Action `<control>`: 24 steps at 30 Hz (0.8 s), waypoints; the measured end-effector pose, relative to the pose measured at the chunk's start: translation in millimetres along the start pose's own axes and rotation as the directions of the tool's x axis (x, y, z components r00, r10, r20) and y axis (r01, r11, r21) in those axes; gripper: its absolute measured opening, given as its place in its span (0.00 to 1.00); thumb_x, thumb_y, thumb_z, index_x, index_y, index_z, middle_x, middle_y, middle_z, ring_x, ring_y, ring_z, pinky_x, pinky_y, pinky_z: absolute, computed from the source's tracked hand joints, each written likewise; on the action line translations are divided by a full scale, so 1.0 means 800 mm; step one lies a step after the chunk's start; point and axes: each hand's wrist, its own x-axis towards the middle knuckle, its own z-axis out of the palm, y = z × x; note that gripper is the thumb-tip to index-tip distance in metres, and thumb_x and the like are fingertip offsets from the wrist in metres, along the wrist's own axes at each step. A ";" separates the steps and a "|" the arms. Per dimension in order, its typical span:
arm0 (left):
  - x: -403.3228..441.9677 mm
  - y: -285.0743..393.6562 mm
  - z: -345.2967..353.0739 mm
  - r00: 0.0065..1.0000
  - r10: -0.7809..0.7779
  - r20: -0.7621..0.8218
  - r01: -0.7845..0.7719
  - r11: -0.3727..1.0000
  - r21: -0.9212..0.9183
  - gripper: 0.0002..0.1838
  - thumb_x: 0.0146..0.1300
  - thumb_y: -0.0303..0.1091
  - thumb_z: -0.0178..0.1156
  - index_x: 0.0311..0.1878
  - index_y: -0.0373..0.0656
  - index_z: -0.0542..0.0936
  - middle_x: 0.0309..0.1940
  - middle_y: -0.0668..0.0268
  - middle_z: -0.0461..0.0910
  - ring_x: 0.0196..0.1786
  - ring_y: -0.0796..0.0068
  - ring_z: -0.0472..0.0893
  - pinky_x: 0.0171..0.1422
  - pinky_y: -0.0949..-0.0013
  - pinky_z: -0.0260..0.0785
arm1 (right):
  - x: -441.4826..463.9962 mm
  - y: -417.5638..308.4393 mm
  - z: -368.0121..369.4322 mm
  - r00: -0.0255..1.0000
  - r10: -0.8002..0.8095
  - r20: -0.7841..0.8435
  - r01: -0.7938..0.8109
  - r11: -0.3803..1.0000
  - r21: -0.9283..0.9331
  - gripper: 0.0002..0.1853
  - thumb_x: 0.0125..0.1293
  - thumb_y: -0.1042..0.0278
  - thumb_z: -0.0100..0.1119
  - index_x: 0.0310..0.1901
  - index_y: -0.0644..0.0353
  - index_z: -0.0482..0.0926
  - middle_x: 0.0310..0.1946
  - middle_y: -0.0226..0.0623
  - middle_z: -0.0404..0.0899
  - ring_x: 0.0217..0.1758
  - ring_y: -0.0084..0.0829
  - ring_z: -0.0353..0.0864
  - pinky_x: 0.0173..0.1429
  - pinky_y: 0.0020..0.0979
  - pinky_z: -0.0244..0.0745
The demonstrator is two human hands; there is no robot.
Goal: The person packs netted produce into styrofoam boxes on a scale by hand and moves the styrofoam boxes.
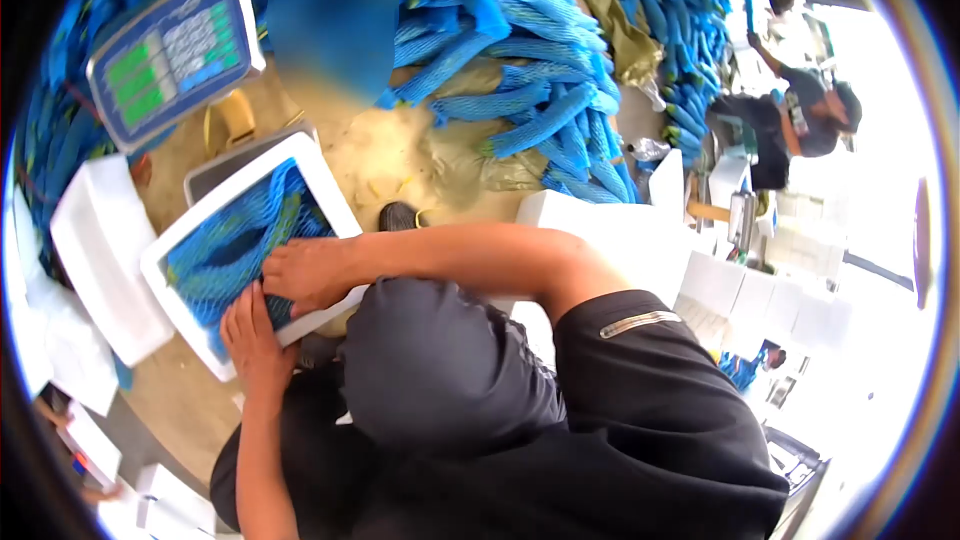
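A white foam box (335,195) sits tilted in view, holding produce packed in blue mesh netting (215,270) with green showing through. My right hand (305,272) reaches across from the right, its fingers bent into the netting near the box's lower side. Beside it, my left hand (252,335) lies over the box's near edge, fingers stretched along the mesh and almost touching the right hand. A dark cap (440,370) and black clothing fill the lower middle. The fingertips' exact hold on the net is partly hidden.
A scale display (175,55) stands behind the box, its platform (240,165) beneath. White foam pieces (110,260) lie at left. Blue mesh sleeves (540,90) are heaped at the back. A shoe (400,215) is on the floor; another person (800,120) stands far right.
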 end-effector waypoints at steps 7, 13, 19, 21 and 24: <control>-0.003 0.003 0.003 1.000 0.029 -0.011 -0.029 0.999 0.013 0.50 0.50 0.30 0.74 0.81 0.40 0.69 0.73 0.54 0.76 0.73 0.45 0.75 0.80 0.42 0.62 | -0.162 0.103 -0.082 0.045 0.462 -0.886 -0.519 0.768 0.375 0.22 0.70 0.66 0.73 0.64 0.57 0.82 0.60 0.47 0.84 0.61 0.49 0.83 0.67 0.43 0.80; 0.003 -0.005 0.007 0.993 0.100 -0.059 -0.099 0.995 0.027 0.46 0.52 0.31 0.70 0.79 0.41 0.71 0.73 0.55 0.76 0.71 0.47 0.76 0.76 0.44 0.64 | -0.448 0.263 -0.007 -0.906 0.379 -0.188 -0.311 -0.295 0.904 0.60 0.52 0.39 0.82 0.70 0.79 0.60 0.67 0.65 0.77 0.74 0.60 0.77 0.80 0.50 0.73; 0.007 -0.001 0.001 0.997 0.062 -0.038 -0.062 0.998 -0.004 0.46 0.50 0.35 0.70 0.78 0.40 0.73 0.70 0.56 0.77 0.69 0.47 0.77 0.75 0.44 0.65 | -0.517 0.298 0.035 -0.712 0.702 -0.012 0.211 0.231 0.950 0.39 0.58 0.59 0.81 0.62 0.76 0.72 0.54 0.50 0.85 0.55 0.42 0.86 0.63 0.43 0.82; 0.004 0.001 0.002 0.999 0.047 -0.026 -0.047 0.999 -0.017 0.47 0.49 0.37 0.70 0.78 0.42 0.73 0.71 0.57 0.76 0.70 0.47 0.76 0.77 0.44 0.63 | -0.538 0.319 0.068 -0.528 0.840 -0.127 0.335 0.343 0.877 0.28 0.61 0.62 0.80 0.56 0.70 0.80 0.50 0.41 0.86 0.50 0.39 0.87 0.58 0.40 0.83; 0.008 0.005 -0.018 0.999 0.000 0.043 0.004 0.997 -0.081 0.53 0.41 0.34 0.75 0.79 0.49 0.73 0.70 0.61 0.75 0.71 0.51 0.74 0.77 0.46 0.63 | -0.426 0.187 -0.015 -0.235 0.967 -0.096 0.440 0.194 0.877 0.14 0.67 0.64 0.76 0.50 0.57 0.84 0.40 0.36 0.87 0.43 0.35 0.88 0.53 0.42 0.87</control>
